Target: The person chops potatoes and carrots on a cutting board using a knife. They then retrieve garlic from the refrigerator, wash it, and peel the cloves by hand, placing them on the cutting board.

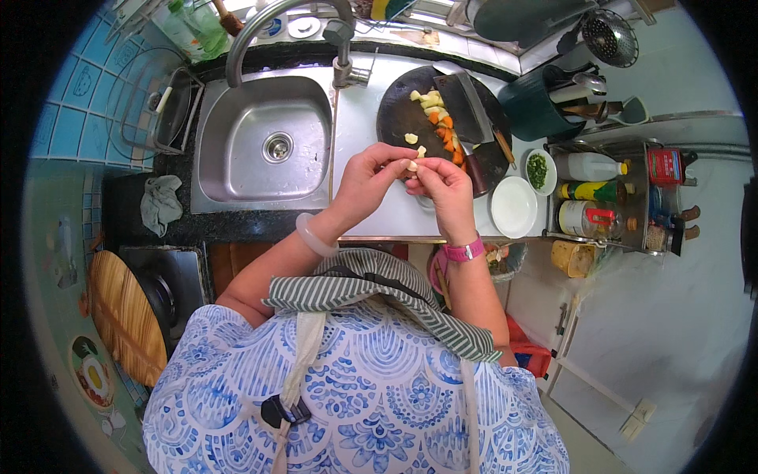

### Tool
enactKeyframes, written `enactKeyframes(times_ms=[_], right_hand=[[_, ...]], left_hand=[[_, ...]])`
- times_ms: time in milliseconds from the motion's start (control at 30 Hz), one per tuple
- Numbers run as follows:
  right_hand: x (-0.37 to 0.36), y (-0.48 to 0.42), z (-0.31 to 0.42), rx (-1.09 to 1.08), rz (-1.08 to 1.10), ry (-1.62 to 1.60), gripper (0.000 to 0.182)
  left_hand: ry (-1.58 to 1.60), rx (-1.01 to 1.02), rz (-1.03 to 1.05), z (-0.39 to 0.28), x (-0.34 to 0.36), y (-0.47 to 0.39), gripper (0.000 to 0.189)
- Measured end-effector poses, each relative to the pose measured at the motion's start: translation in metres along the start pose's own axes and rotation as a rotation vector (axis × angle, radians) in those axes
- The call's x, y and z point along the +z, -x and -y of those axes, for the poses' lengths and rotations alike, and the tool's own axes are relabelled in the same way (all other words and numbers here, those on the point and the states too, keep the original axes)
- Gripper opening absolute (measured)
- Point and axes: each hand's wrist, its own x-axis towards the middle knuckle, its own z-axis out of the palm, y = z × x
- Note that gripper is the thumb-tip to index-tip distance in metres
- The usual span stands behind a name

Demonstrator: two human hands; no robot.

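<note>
Between the fingertips of my left hand and my right hand is a small pale garlic clove, held over the near edge of a round dark cutting board. A row of pale vegetable chunks and orange carrot chunks runs down the board. To its right lies a cleaver with a dark wooden handle. Two more small pale pieces lie at the board's left, one apart and one just beyond my fingers.
Left is a steel sink under a curved faucet. Right of the board are a white plate, a bowl of chopped greens, a green utensil holder and a bottle rack. A grey cloth lies left of the sink.
</note>
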Motion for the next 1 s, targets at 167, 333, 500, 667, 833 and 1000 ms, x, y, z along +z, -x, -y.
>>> enactKeyframes(times_ms=[167,333,500,667,833,1000], right_hand=[[-0.011,0.006,0.009,0.045,0.008,-0.059,0.022],[-0.018,0.005,0.008,0.025,0.020,-0.029,0.022],[-0.016,0.003,0.011,0.011,0.020,-0.021,0.021],[-0.014,0.000,0.005,-0.005,0.012,-0.021,0.019],[-0.001,0.001,-0.007,-0.103,-0.088,-0.012,0.012],[0.008,0.000,-0.018,-0.227,-0.236,0.227,0.009]], left_hand=[[0.149,-0.106,0.058,0.001,0.007,-0.009,0.021],[0.201,-0.184,0.042,0.005,0.011,-0.013,0.020],[0.237,-0.184,0.014,0.007,0.013,-0.013,0.020],[0.236,-0.175,-0.012,0.007,0.011,-0.013,0.020],[0.199,-0.182,-0.036,0.008,0.012,-0.013,0.020],[0.175,-0.188,-0.053,0.015,0.014,-0.011,0.022]])
